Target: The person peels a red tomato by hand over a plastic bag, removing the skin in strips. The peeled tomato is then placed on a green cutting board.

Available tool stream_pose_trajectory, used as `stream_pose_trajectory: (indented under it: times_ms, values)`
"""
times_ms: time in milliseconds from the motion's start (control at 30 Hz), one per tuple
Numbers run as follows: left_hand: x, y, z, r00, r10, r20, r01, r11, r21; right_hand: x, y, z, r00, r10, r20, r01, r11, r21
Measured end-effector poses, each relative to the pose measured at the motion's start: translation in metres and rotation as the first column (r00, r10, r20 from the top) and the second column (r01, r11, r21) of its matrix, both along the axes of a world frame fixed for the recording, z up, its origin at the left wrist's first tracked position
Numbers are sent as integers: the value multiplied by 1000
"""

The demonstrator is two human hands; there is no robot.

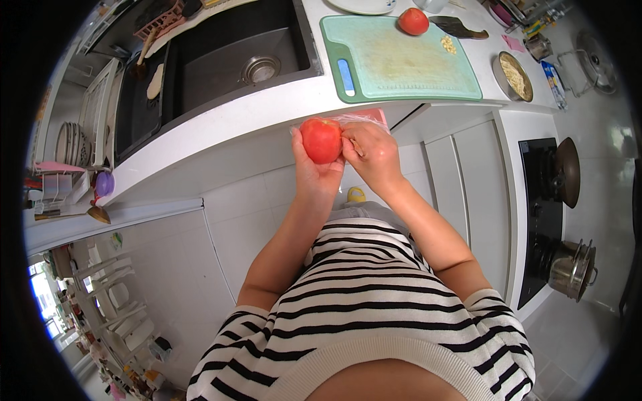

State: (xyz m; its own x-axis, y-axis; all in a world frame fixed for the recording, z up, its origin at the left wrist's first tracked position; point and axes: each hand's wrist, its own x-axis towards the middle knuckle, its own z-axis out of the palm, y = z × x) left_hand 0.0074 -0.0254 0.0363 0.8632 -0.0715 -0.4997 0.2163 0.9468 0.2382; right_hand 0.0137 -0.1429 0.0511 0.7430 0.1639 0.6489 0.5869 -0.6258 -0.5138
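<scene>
A red tomato (321, 141) rests in my left hand (318, 173), its fingers and thumb wrapped around it from below. My right hand (373, 150) is curled at the tomato's right side, thumb and fingertips touching or almost touching the skin. A small brownish bit shows between those fingers; what it is, I cannot tell. Both hands are in front of the counter edge, above a pink bin (379, 116) lined with clear plastic. On the green cutting board (401, 62) sit a second tomato (413, 21) and chopped garlic (448, 45). A dark-bladed kitchen knife (454, 26) lies across the board's far right edge.
Left of the board is a black sink (210, 70). A metal bowl of pale strands (515, 77) stands to the right, and a plate (362, 5) behind. The black cooktop (539, 215) at right bears a pan (568, 173) and a steel pot (572, 270).
</scene>
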Motion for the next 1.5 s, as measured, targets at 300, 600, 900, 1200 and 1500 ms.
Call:
stream_pose_trajectory:
  times_ms: [300,600,900,1200,1500]
  values:
    - [1,-1,1,999,36,4,-36,998,58,-1,4,2,998,-10,57,11,1000,-17]
    - [6,4,5,999,25,-45,-22,998,64,20,-12,8,995,43,-92,-42,999,11]
    - [16,8,6,1000,-27,8,26,997,77,20,3,15,996,81,28,-80,996,-38]
    - [27,1,16,998,4,-56,2,995,103,29,7,4,995,-25,99,33,996,-84]
    - [26,9,12,999,34,-26,-32,996,77,34,9,12,984,112,-137,-100,991,92]
